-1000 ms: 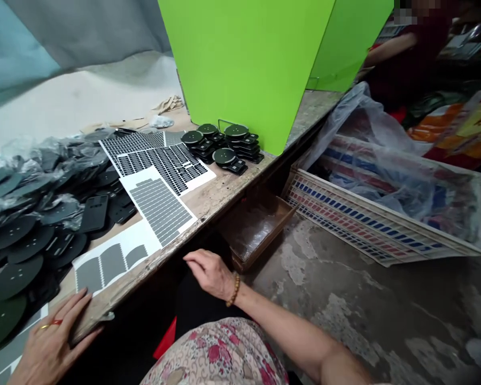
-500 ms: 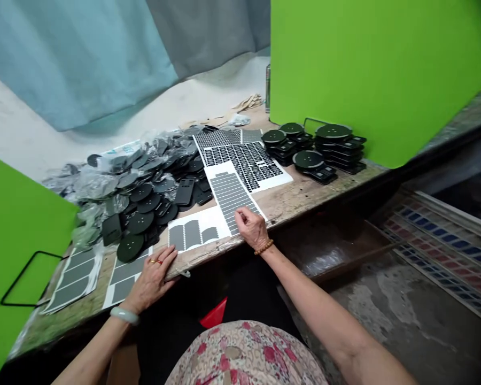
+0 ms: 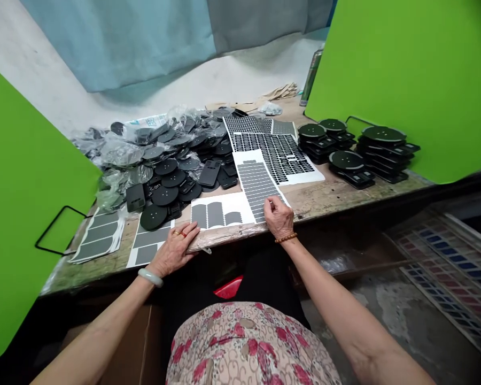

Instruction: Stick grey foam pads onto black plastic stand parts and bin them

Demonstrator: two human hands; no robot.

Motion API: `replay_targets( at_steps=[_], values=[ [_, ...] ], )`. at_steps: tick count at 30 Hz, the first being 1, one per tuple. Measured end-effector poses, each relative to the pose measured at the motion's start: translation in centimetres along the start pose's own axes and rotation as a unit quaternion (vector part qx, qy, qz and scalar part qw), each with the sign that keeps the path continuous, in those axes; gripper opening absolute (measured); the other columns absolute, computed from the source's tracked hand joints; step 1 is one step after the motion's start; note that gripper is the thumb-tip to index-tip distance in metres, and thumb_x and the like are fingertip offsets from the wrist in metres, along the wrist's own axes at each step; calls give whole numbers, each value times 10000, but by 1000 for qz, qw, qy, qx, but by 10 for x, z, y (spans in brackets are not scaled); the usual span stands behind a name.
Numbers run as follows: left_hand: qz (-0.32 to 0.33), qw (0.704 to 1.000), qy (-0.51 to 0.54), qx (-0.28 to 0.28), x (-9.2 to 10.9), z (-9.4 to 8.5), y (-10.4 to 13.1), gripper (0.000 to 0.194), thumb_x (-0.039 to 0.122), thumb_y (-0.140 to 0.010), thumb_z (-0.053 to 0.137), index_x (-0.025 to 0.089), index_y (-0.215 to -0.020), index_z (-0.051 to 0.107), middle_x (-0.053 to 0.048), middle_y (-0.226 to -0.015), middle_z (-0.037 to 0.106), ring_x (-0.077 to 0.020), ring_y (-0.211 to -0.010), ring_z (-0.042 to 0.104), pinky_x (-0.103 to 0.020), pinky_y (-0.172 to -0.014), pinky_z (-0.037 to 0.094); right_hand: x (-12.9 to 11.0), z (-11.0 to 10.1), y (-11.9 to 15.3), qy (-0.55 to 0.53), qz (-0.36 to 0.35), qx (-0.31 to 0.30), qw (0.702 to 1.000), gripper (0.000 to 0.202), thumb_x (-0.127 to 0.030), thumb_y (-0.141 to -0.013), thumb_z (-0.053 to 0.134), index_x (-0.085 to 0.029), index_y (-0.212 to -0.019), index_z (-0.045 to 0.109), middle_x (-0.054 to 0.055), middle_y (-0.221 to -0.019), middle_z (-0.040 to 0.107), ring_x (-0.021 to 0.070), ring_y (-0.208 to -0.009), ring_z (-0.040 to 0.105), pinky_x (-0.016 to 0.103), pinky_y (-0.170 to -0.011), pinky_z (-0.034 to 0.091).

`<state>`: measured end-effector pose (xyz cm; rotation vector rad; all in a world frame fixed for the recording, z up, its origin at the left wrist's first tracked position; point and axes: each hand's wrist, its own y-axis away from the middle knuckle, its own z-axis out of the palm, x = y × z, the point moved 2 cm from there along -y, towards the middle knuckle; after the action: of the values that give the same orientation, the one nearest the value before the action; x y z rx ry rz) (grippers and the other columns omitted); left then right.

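My left hand [image 3: 174, 250] lies at the table's front edge with its fingers stretched out. Its fingertips reach the lower left corner of a white sheet with grey wavy-edged stickers [image 3: 206, 215]. My right hand [image 3: 279, 218] is closed, fingers curled, over the lower end of a sheet of narrow grey sticker strips [image 3: 257, 181]. Anything between those fingers is too small to make out. Behind that sheet lie larger sheets of small black stickers [image 3: 264, 147]. A heap of round-ended black plastic parts [image 3: 166, 182], some in clear bags, covers the table to the left.
Stacks of black disc-ended parts [image 3: 383, 133] stand at the right of the wooden table [image 3: 324, 200]. Green panels [image 3: 385, 59] flank it. More grey sticker sheets [image 3: 102, 235] lie front left. A spray can [image 3: 311, 77] stands at the back.
The view has shifted, so the table and everything on it appear farther right and slightly higher. Both hands keep nearly the same places on the table and sheets.
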<state>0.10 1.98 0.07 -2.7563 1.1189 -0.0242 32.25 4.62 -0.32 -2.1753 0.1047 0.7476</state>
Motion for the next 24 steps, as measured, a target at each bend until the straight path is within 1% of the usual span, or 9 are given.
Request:
replay_targets(
  at_steps=[8, 19, 24],
  values=[
    [3, 1000, 14, 12, 0, -1, 0, 607, 335, -824, 555, 145, -1367, 362, -146, -1425, 408, -305, -1292, 335, -464, -1030, 266, -1, 4, 2, 90, -34, 1, 995, 230, -261, -842, 466, -155, -748, 647, 18, -539, 579, 128, -485, 492, 231, -531, 313],
    [9, 999, 30, 25, 0, -1, 1, 598, 335, -825, 563, 152, -1361, 372, -139, -1416, 426, -297, -1276, 357, -462, -1024, 283, -2, 5, 2, 103, -36, -8, 994, 232, -258, -843, 454, -154, -746, 638, 29, -573, 600, 139, -524, 517, 237, -550, 319],
    [3, 1000, 20, 17, 1, -3, 0, 586, 348, -830, 556, 151, -1353, 380, -141, -1416, 425, -298, -1272, 362, -464, -1018, 285, -1, 4, 2, 104, -33, -14, 994, 227, -254, -844, 451, -157, -741, 628, 22, -557, 582, 136, -516, 502, 239, -546, 305]
  ],
)
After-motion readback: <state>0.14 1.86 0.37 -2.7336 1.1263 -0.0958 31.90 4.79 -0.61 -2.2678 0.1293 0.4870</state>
